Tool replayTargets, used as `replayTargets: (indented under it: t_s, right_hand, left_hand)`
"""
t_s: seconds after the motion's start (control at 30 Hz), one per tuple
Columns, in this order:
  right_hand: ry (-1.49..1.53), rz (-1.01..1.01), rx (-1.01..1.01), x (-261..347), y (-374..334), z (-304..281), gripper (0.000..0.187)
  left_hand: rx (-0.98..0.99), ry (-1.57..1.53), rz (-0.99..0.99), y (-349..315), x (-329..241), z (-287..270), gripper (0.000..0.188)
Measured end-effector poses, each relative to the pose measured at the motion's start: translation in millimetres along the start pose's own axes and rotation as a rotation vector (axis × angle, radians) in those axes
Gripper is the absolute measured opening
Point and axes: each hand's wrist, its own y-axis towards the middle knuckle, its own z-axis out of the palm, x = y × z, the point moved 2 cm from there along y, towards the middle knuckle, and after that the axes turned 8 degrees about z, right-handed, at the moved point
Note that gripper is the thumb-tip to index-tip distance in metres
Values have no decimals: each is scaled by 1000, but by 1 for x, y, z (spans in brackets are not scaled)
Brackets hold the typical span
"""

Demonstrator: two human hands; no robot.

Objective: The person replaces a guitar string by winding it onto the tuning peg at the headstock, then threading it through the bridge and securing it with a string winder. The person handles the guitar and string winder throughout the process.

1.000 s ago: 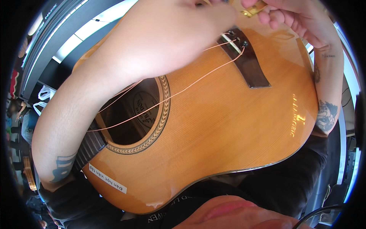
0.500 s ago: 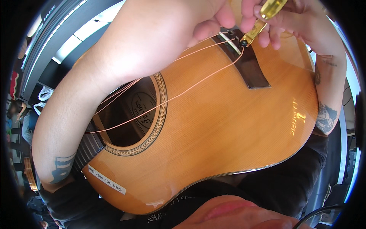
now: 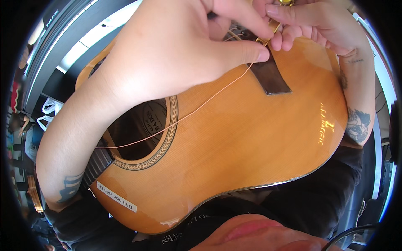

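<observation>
An acoustic guitar lies face up across my lap. My right hand grips a gold bridge pin puller, its lower end down at the dark bridge. Beside that end, my left hand reaches over the strings, thumb and forefinger closed together at the bridge. Whatever lies between them is mostly covered. One slack copper-coloured string curves from under the left thumb across the sound hole to the neck. My left hand and forearm hide most of the other strings.
A white label is stuck on the guitar's near left edge. The fretboard's end shows beside my left forearm. White plastic bags sit at the far left, with a person seated beyond them. A dark, curved-looking frame runs behind the guitar.
My left hand has moved right and down, bringing its thumb and forefinger to the bridge. My right hand and the puller have shifted slightly up. The black bridge pin is now hidden.
</observation>
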Motion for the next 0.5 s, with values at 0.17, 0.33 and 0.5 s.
replayTargets:
  t_s: [0.17, 0.33, 0.5]
  right_hand:
    - [-52, -35, -103, 11, -8, 2, 14]
    - [-94, -23, -139, 11, -9, 4, 13]
    - [-59, 14, -156, 13, -3, 15, 13]
  left_hand:
    - [-56, -8, 12, -6, 21, -8, 18]
    - [-176, -57, 124, 2, 15, 9, 12]
    - [-258, -366, -193, -2, 11, 1, 12]
